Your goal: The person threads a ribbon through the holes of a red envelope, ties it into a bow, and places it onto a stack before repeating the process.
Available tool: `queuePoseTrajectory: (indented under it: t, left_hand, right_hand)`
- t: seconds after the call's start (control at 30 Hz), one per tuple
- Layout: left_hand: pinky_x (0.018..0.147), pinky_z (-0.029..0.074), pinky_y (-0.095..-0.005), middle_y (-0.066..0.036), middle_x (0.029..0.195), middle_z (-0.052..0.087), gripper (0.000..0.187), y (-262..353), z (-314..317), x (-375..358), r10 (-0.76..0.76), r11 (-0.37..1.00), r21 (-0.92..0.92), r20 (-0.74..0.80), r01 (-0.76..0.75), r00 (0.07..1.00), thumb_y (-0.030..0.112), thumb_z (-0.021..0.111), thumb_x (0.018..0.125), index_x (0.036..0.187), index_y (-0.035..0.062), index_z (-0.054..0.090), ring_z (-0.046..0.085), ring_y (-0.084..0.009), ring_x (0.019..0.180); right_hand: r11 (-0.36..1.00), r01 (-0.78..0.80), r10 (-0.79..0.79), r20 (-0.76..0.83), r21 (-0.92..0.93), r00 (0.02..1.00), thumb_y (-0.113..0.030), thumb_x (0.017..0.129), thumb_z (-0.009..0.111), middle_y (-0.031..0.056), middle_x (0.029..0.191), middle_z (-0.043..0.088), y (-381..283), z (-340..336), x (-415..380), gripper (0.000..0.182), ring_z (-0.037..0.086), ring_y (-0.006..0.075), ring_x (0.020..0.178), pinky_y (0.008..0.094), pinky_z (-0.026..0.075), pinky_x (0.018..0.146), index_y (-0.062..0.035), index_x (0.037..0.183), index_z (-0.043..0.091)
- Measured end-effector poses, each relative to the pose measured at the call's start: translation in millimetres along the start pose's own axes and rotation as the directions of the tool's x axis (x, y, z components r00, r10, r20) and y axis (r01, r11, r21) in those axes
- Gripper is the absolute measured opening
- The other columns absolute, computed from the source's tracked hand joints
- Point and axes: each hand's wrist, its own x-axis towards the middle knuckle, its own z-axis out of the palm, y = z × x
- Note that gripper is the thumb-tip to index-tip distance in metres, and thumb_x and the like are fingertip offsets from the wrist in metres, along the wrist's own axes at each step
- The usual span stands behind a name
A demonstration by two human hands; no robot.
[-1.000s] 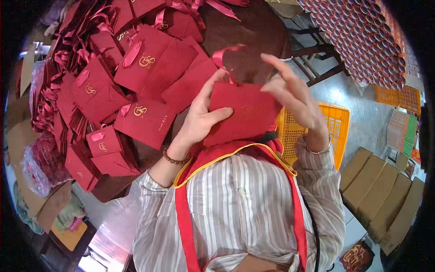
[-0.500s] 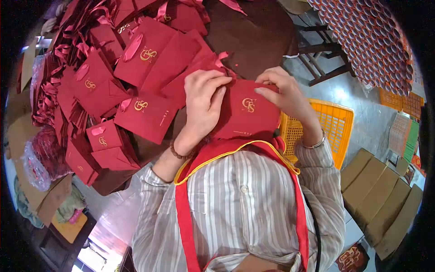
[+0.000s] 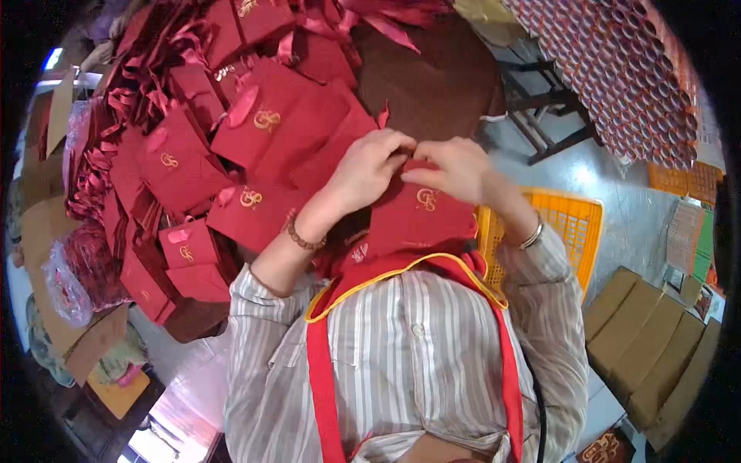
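A red paper bag [image 3: 423, 220] with a gold logo lies in front of my chest, above the apron. Both hands meet at its top edge, thumbs and fingers pinched together. My left hand [image 3: 372, 170] grips the top left corner area, and my right hand [image 3: 455, 171] holds the top edge just beside it. What lies between the fingertips is hidden. To the left, more red bags [image 3: 270, 127] with gold logos and pink ribbons overlap in a large pile on the brown table [image 3: 432, 77].
A yellow plastic crate [image 3: 567, 224] stands to the right. Cardboard [image 3: 644, 339] is at the lower right. Many round containers [image 3: 610, 69] fill the upper right, near a dark wooden stool [image 3: 552, 116]. Plastic-wrapped red material [image 3: 89, 270] lies at the left. Another person's hand [image 3: 96, 55] shows at the upper left.
My hands have come closer together at the bag's top edge, my right hand moving left. The view has shifted slightly, and the bag appears a little lower.
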Motion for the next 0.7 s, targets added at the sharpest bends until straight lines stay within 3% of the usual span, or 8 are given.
queuePoseTrajectory:
  t: [0.07,0.2,0.33,0.4,0.5,0.53,0.6,0.7]
  left_hand:
    - [0.076,0.047,-0.0360,-0.016,0.091,0.062,0.018,2.7,2.3,-0.2,-0.105,0.991,-0.085,-0.048,0.100,0.993,0.004,0.052,0.083,0.101,0.0020,0.058,0.061,-0.0306,0.087]
    - [0.075,0.047,-0.0386,-0.016,0.091,0.061,0.018,4.3,-5.2,13.4,0.017,0.990,0.140,-0.138,0.003,0.990,0.006,0.050,0.084,0.099,0.0033,0.059,0.059,-0.0332,0.087]
    - [0.075,0.046,-0.0406,-0.014,0.094,0.060,0.026,1.6,-15.5,68.2,0.124,0.859,0.507,-0.084,-0.065,0.989,0.001,0.046,0.076,0.098,0.0032,0.060,0.055,-0.0332,0.088]
    - [0.074,0.048,-0.0386,-0.012,0.099,0.060,0.029,-18.3,-7.3,101.5,0.219,0.752,0.649,-0.083,-0.114,0.972,0.002,0.047,0.075,0.100,0.0046,0.060,0.056,-0.0305,0.089]
    - [0.071,0.048,-0.0365,-0.008,0.097,0.058,0.026,-48.4,6.8,137.2,0.165,0.550,0.834,-0.061,-0.041,0.984,0.005,0.050,0.074,0.097,0.0059,0.060,0.057,-0.0264,0.087]
    - [0.071,0.048,-0.0365,-0.008,0.097,0.058,0.026,-55.0,7.4,142.9,0.172,0.544,0.838,-0.059,-0.045,0.983,0.005,0.050,0.074,0.097,0.0059,0.060,0.057,-0.0264,0.087]
    - [0.068,0.049,-0.0349,-0.005,0.089,0.057,0.020,-64.6,5.8,149.1,0.195,0.469,0.868,0.076,-0.161,0.978,0.009,0.053,0.074,0.092,0.0075,0.060,0.057,-0.0236,0.085]
    - [0.067,0.047,-0.0378,-0.004,0.082,0.055,0.014,-65.9,5.9,144.9,0.282,0.464,0.867,0.052,-0.184,0.958,0.012,0.055,0.075,0.087,0.0089,0.059,0.057,-0.0245,0.083]
  right_hand:
    - [0.995,-0.090,0.090,-0.022,-0.039,0.996,-0.034,0.077,0.063,0.0172,0.076,0.062,-9.3,4.5,0.8,0.031,0.061,0.0346,0.073,0.0419,0.048,0.064,-0.0076,0.093,0.061]
    - [0.981,-0.148,0.153,-0.031,0.122,0.988,-0.030,0.077,0.064,0.0185,0.077,0.062,-8.8,9.8,-1.8,0.028,0.061,0.0358,0.075,0.0420,0.046,0.066,-0.0050,0.089,0.061]
    - [0.907,-0.194,0.211,-0.003,0.374,0.978,-0.030,0.077,0.065,0.0193,0.079,0.062,3.3,8.2,-9.5,0.030,0.060,0.0362,0.076,0.0402,0.046,0.065,-0.0022,0.087,0.060]
    - [0.864,-0.297,0.276,0.109,0.407,0.955,-0.027,0.079,0.065,0.0128,0.076,0.062,7.5,6.5,-10.8,0.030,0.058,0.0176,0.070,0.0307,0.045,0.066,0.0010,0.089,0.060]
    - [0.842,-0.226,0.256,0.006,0.489,0.967,-0.023,0.081,0.064,0.0073,0.076,0.062,13.6,12.5,-18.4,0.026,0.056,0.0111,0.071,0.0280,0.045,0.066,0.0014,0.089,0.060]
    - [0.844,-0.219,0.253,-0.003,0.490,0.967,-0.023,0.081,0.064,0.0073,0.076,0.062,15.8,12.4,-20.8,0.026,0.056,0.0111,0.071,0.0280,0.045,0.066,0.0014,0.089,0.060]
    - [0.755,-0.241,0.285,0.026,0.609,0.958,-0.029,0.079,0.064,0.0161,0.078,0.062,19.0,11.9,-25.8,0.032,0.060,0.0251,0.071,0.0352,0.045,0.066,-0.0007,0.093,0.061]
    - [0.739,-0.266,0.307,0.041,0.619,0.951,-0.027,0.079,0.064,0.0139,0.078,0.062,20.5,6.4,-28.8,0.030,0.058,0.0200,0.070,0.0336,0.045,0.066,0.0001,0.093,0.061]
